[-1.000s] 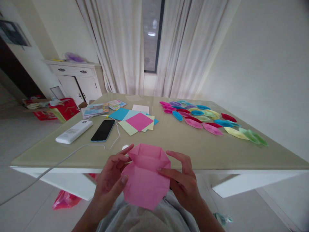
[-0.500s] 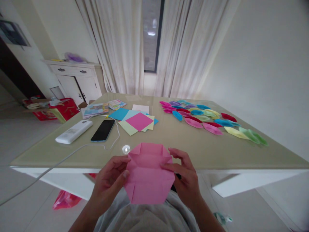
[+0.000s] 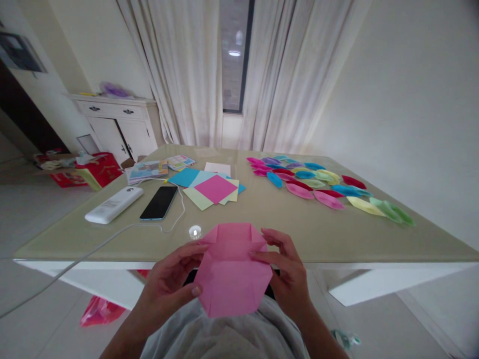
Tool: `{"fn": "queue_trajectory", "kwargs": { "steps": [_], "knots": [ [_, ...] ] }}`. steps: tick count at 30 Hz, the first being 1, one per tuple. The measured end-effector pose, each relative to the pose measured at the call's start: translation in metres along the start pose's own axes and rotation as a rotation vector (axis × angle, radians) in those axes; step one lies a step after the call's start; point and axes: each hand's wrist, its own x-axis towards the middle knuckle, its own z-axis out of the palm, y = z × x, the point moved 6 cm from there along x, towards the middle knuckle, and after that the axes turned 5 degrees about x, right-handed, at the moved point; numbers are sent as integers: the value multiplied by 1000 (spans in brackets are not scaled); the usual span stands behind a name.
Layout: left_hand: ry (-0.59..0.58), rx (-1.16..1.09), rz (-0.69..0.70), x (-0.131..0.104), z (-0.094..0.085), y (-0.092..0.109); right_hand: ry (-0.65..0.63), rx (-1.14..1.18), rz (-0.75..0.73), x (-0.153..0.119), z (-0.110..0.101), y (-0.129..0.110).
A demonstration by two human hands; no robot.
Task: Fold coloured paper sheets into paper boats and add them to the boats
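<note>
1. Pink sheet (image 3: pixel 234 286), near the front of the bench (image 3: pixel 318 239), looks part-folded: upper corners turned in, lower part open.
2. Left hand (image 3: pixel 164 284) and right hand (image 3: pixel 291 269) pinch its sides.
3. Shaped pieces (image 3: pixel 300 191) seem finished; flat sheets (image 3: pixel 217 188) lie unfolded.

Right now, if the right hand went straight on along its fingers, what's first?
The pink paper, most likely: the right hand already has a fingertip over it, though contact depth is unclear.
</note>
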Motion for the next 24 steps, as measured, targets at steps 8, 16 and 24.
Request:
{"fn": "queue_trajectory", "kwargs": {
  "steps": [8,16,24],
  "knots": [
    [-257,264,64,-6,-8,-13,6,22,14,2,0,2],
    [-212,465,270,2,-2,5,-7,53,45,0,2,3],
    [-80,467,204,-8,-6,-6,-27,59,53,2,3,0]
  ]
}}
